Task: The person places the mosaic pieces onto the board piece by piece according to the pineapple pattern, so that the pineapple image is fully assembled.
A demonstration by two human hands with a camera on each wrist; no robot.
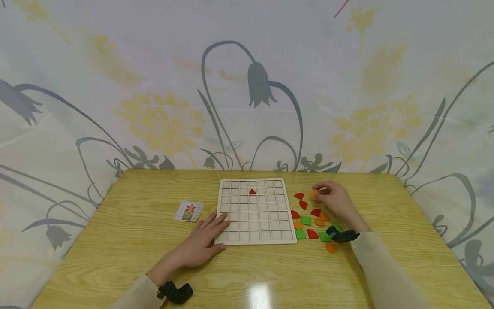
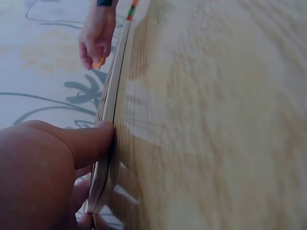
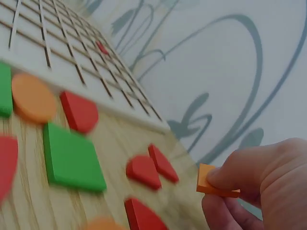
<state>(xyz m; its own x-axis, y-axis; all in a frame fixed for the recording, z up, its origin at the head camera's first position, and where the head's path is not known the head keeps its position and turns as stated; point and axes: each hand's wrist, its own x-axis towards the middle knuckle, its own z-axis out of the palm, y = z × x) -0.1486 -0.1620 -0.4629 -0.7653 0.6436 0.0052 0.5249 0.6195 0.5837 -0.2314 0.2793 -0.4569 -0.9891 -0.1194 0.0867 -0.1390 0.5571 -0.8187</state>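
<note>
A white grid board (image 1: 252, 221) lies on the table with one red triangle (image 1: 252, 192) in a cell of its upper part. My left hand (image 1: 200, 244) rests on the board's lower left side, fingers stretched over the cells and thumb at the rim. Right of the board, my right hand (image 1: 335, 199) pinches an orange square tile (image 3: 203, 182) between thumb and fingers, held above the far end of the loose pieces. Near it lie red quarter-round pieces (image 1: 299, 195), a green square (image 1: 306, 220) and an orange disc (image 1: 330, 247).
Left of the board, a small picture card (image 1: 188, 211) shows a coloured figure on a grid. Several red, green and orange pieces lie scattered along the board's right side. The wooden table (image 1: 131, 206) ends at a flower-patterned backdrop (image 1: 162, 77).
</note>
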